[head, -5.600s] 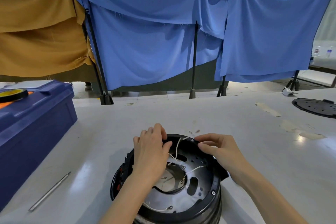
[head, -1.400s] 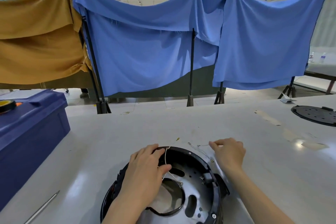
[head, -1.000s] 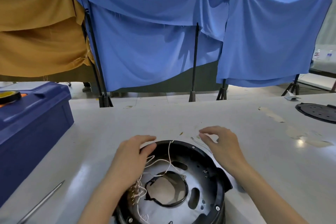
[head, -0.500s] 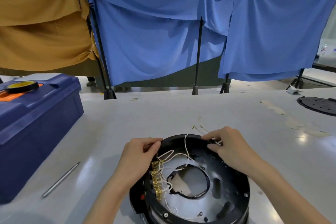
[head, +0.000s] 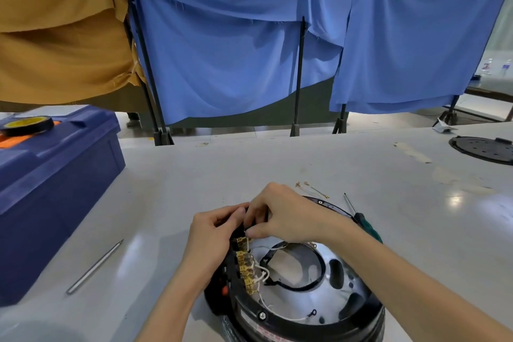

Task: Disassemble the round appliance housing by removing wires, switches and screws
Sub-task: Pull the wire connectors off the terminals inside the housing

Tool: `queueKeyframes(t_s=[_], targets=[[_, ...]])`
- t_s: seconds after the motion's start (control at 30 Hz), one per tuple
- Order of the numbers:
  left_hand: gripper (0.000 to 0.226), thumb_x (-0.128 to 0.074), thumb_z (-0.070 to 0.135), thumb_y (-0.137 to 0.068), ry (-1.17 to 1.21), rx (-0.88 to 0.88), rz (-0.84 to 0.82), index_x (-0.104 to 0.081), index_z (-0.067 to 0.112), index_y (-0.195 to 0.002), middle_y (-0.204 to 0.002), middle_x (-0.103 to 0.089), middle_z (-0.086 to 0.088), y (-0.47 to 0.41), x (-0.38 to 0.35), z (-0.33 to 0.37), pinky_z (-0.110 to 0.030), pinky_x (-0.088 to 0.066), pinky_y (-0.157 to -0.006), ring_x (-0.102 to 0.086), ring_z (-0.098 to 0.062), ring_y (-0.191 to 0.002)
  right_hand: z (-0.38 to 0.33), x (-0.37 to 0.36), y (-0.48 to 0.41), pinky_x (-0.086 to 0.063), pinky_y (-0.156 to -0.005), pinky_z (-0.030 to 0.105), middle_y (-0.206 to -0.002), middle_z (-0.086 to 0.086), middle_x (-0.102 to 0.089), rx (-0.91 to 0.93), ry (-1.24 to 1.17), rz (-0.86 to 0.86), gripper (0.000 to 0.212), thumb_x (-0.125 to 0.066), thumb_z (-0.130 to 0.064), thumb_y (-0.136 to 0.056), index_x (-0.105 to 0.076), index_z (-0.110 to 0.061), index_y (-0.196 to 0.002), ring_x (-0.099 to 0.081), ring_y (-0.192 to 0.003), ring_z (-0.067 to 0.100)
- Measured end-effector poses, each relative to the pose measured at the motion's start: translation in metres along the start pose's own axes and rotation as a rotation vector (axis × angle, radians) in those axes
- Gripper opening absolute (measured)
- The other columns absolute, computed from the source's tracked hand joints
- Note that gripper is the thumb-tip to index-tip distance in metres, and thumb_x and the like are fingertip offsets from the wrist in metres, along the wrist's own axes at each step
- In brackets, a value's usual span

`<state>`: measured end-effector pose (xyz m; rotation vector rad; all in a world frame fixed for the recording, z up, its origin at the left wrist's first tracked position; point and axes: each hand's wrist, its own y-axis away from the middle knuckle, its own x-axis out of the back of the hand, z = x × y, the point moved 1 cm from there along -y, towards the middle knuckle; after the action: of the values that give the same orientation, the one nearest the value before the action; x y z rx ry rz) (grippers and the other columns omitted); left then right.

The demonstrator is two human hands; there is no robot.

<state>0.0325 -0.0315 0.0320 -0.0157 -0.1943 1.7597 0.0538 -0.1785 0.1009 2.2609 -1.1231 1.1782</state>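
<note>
A round black appliance housing (head: 319,322) with a silver metal inner plate lies open side up at the table's near edge. A row of brass terminals (head: 245,266) with white wires (head: 262,275) runs along its left inner wall. My left hand (head: 211,236) grips the housing's left rim at the top of that terminal row. My right hand (head: 280,216) reaches across from the right, and its fingertips pinch a white wire end at the topmost terminal. Loose removed wires (head: 312,189) lie on the table just beyond the housing.
A green-handled screwdriver (head: 361,219) lies right of the housing. A thin metal rod (head: 94,266) lies on the table at the left, next to a blue toolbox (head: 55,183) with a tape roll (head: 26,125) on top. A black round lid (head: 483,148) sits far right.
My right hand moved left from the housing's far rim to the terminal row and now pinches a wire there. My left hand stays on the left rim. The view has shifted closer.
</note>
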Motion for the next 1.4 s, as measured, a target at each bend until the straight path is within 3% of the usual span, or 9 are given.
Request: queueKeyframes(t_s=[0.1,0.23,0.5,0.63,0.7,1.07,1.2,1.3,1.4], targets=[[0.021,-0.064,0.014,-0.09,0.033,0.012,0.012,-0.079,0.028,-0.087,-0.087,-0.077,0.003,0.0,0.0,-0.002,-0.03,-0.055,-0.081,-0.073,-0.012,-0.087,0.0,0.0,-0.001,-0.039,-0.052,0.016,-0.056,-0.008,-0.061,-0.028,-0.038,0.0,0.031,-0.061,-0.018,-0.091,-0.065,-0.021,-0.061,-0.046,-0.05,0.001],[0.018,-0.063,0.015,-0.09,0.038,0.018,0.006,-0.079,0.024,-0.092,-0.089,-0.077,0.002,-0.001,0.0,-0.004,-0.037,-0.055,-0.086,-0.073,-0.014,-0.088,0.003,0.0,-0.003,-0.049,-0.066,0.028,-0.085,0.016,-0.071,-0.079,-0.045,-0.053,0.008,-0.067,-0.006,-0.081,-0.073,-0.006,-0.088,-0.058,-0.068,0.014],[0.02,-0.063,0.02,-0.091,-0.01,-0.019,-0.022,-0.078,0.033,-0.088,-0.087,-0.077,0.008,0.0,0.002,-0.001,-0.031,-0.053,-0.082,-0.072,-0.008,-0.086,0.016,-0.008,-0.004,-0.044,-0.057,0.012,-0.065,-0.006,-0.065,-0.055,-0.087,0.048,0.01,-0.074,-0.004,-0.075,-0.075,-0.013,-0.076,-0.053,-0.056,0.0],[0.023,-0.065,0.021,-0.089,0.019,0.038,-0.113,-0.073,0.023,-0.11,-0.099,-0.075,0.007,0.005,0.007,-0.002,-0.031,-0.052,-0.093,-0.07,-0.008,-0.098,0.015,-0.011,-0.005,-0.05,-0.06,0.023,-0.066,-0.001,-0.067,-0.026,-0.067,0.088,0.009,-0.074,-0.009,-0.076,-0.074,-0.018,-0.073,-0.058,-0.059,0.006],[0.027,-0.066,0.015,-0.088,0.039,0.05,-0.105,-0.07,0.021,-0.114,-0.1,-0.075,0.006,0.007,0.007,-0.004,-0.031,-0.052,-0.094,-0.069,-0.008,-0.099,0.013,-0.013,-0.005,-0.043,-0.051,0.015,-0.058,-0.009,-0.061,-0.029,-0.023,0.123,0.013,-0.072,-0.008,-0.075,-0.072,-0.02,-0.069,-0.054,-0.054,0.001],[0.023,-0.067,0.015,-0.087,0.033,0.087,-0.084,-0.074,0.028,-0.104,-0.092,-0.077,0.004,0.005,0.008,-0.008,-0.034,-0.055,-0.086,-0.072,-0.011,-0.088,0.013,-0.012,0.0,-0.037,-0.045,0.018,-0.043,-0.009,-0.046,-0.088,0.114,0.244,0.025,-0.061,0.004,-0.068,-0.063,-0.015,-0.054,-0.044,-0.045,0.005],[0.022,-0.068,0.016,-0.086,0.031,0.082,-0.076,-0.074,0.028,-0.103,-0.094,-0.076,0.006,0.005,0.009,-0.008,-0.034,-0.054,-0.089,-0.072,-0.009,-0.09,0.019,-0.007,0.005,-0.034,-0.041,0.01,-0.031,-0.012,-0.045,-0.135,0.054,0.233,0.033,-0.062,0.006,-0.066,-0.059,-0.021,-0.048,-0.045,-0.037,-0.002],[0.023,-0.069,0.017,-0.085,0.043,0.094,-0.063,-0.074,0.025,-0.107,-0.097,-0.076,0.004,0.006,0.008,-0.007,-0.038,-0.053,-0.093,-0.071,-0.012,-0.094,0.018,-0.006,0.006,-0.039,-0.047,0.014,-0.036,-0.012,-0.049,-0.136,0.031,0.236,0.032,-0.067,0.002,-0.069,-0.061,-0.024,-0.05,-0.045,-0.039,0.0],[0.025,-0.07,0.016,-0.085,0.06,0.104,-0.053,-0.073,0.022,-0.109,-0.101,-0.075,0.002,0.008,0.007,-0.006,-0.039,-0.051,-0.096,-0.07,-0.013,-0.098,0.016,-0.004,0.011,-0.047,-0.058,0.016,-0.06,-0.007,-0.066,-0.101,-0.016,0.214,0.019,-0.072,-0.006,-0.073,-0.073,-0.023,-0.066,-0.057,-0.056,0.003]])
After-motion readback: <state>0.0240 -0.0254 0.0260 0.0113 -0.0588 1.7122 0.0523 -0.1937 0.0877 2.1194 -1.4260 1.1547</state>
